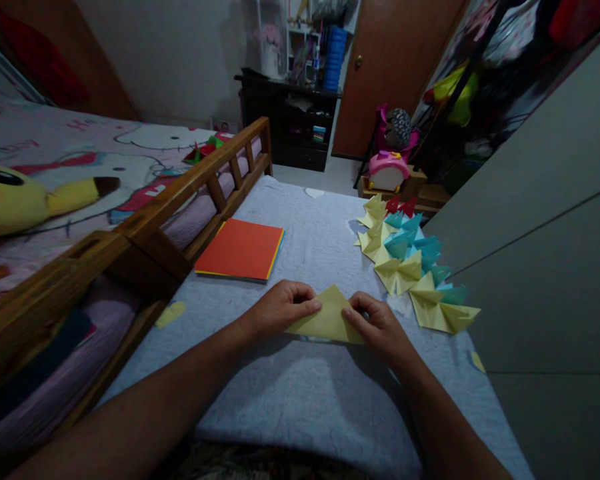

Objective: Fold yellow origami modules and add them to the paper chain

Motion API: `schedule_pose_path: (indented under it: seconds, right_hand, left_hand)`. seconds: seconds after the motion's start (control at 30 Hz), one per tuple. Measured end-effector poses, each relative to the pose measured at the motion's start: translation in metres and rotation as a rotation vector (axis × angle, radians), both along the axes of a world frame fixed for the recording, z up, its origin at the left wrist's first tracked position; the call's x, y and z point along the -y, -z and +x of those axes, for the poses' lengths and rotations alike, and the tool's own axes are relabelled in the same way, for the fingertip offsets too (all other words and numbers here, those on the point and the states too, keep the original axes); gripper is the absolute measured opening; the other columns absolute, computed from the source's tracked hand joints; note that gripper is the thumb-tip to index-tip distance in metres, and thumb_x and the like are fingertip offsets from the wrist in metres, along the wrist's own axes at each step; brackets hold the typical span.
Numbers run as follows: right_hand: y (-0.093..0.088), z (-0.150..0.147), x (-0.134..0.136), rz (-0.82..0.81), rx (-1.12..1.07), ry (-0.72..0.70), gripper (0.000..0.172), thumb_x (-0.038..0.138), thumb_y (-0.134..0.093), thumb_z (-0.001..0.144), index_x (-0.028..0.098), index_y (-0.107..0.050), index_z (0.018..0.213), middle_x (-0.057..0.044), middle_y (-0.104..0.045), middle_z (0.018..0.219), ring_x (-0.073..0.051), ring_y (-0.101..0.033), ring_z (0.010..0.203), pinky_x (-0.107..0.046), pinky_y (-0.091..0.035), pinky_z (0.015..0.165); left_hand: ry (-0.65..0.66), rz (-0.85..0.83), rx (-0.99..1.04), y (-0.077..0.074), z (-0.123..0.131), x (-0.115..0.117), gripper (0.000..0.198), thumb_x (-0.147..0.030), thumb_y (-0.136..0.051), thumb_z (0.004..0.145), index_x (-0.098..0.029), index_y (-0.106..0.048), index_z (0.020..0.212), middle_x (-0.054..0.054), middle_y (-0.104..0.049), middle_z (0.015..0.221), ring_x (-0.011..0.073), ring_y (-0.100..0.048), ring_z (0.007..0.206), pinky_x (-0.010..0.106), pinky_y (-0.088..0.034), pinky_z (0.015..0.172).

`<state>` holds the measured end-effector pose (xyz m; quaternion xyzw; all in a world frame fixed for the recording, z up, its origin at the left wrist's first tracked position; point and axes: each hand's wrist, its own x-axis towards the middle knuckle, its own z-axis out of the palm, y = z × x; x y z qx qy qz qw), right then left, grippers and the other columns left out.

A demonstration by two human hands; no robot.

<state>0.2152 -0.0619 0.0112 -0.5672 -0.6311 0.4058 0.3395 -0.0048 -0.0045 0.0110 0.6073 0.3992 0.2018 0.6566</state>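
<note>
Over the blue cloth [305,400], near centre, one yellow paper [333,321], seemingly part-folded, was pinched by left hand [283,309] and right hand [379,325]; at right stood finished-looking folded pieces [409,265]; at left lay unfolded sheets [243,249].

A folded yellow sheet [330,317] is held between left hand [281,310] and right hand [377,327] near a stack of coloured paper [241,249] and folded paper pieces [399,272].

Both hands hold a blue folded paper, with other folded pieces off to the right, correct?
No, the head view shows the folded paper in the left hand and right hand is yellow, not blue. The other folded pieces are to the right.
</note>
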Motion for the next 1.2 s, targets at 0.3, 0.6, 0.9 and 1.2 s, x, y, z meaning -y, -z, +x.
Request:
schedule_pose_path:
  seconds: [0.3, 0.6, 0.9, 1.2]
  right_hand:
    - [0.0001, -0.0005, -0.0001, -0.026, -0.039, -0.003, 0.027, 0.044, -0.06, 0.085, 0.02, -0.058, 0.074, 0.001, -0.056, 0.068, -0.014, -0.049, 0.062, -0.026, -0.036, 0.056]
    - [-0.0008, 0.0, -0.0003, -0.029, 0.001, 0.014, 0.028, 0.043, -0.057, 0.086, 0.02, -0.06, 0.073, 0.0, -0.056, 0.068, -0.014, -0.049, 0.062, -0.026, -0.036, 0.056]
    - [-0.0031, -0.0009, 0.0001, -0.011, 0.02, 0.003, 0.028, 0.043, -0.054, 0.087, 0.02, -0.059, 0.072, 0.001, -0.054, 0.067, -0.014, -0.048, 0.062, -0.026, -0.035, 0.056]
    - [-0.0034, -0.0011, 0.0001, -0.017, 0.018, 0.013, 0.029, 0.044, -0.054, 0.087, 0.02, -0.058, 0.071, 0.001, -0.053, 0.067, -0.014, -0.048, 0.063, -0.027, -0.036, 0.058]
  left_hand:
    - [0.011, 0.028, 0.023, 0.0002, -0.0015, -0.0006, 0.033, -0.047, -0.069, 0.077, -0.015, -0.062, 0.074, -0.001, -0.052, 0.064, 0.0094, -0.042, 0.055, 0.023, -0.028, 0.05]
    - [0.016, 0.029, 0.028, -0.0005, -0.0018, -0.0004, 0.034, -0.048, -0.068, 0.078, -0.014, -0.063, 0.075, -0.002, -0.052, 0.063, 0.0095, -0.042, 0.054, 0.022, -0.029, 0.05]
    - [0.025, 0.04, 0.003, -0.0044, -0.0018, 0.0004, 0.035, -0.049, -0.066, 0.079, -0.015, -0.062, 0.073, -0.002, -0.05, 0.062, 0.0092, -0.04, 0.054, 0.023, -0.028, 0.051]
    - [0.026, 0.04, -0.002, -0.0037, -0.0018, 0.0002, 0.034, -0.048, -0.064, 0.08, -0.014, -0.063, 0.073, -0.002, -0.05, 0.062, 0.0093, -0.04, 0.054, 0.023, -0.027, 0.05]
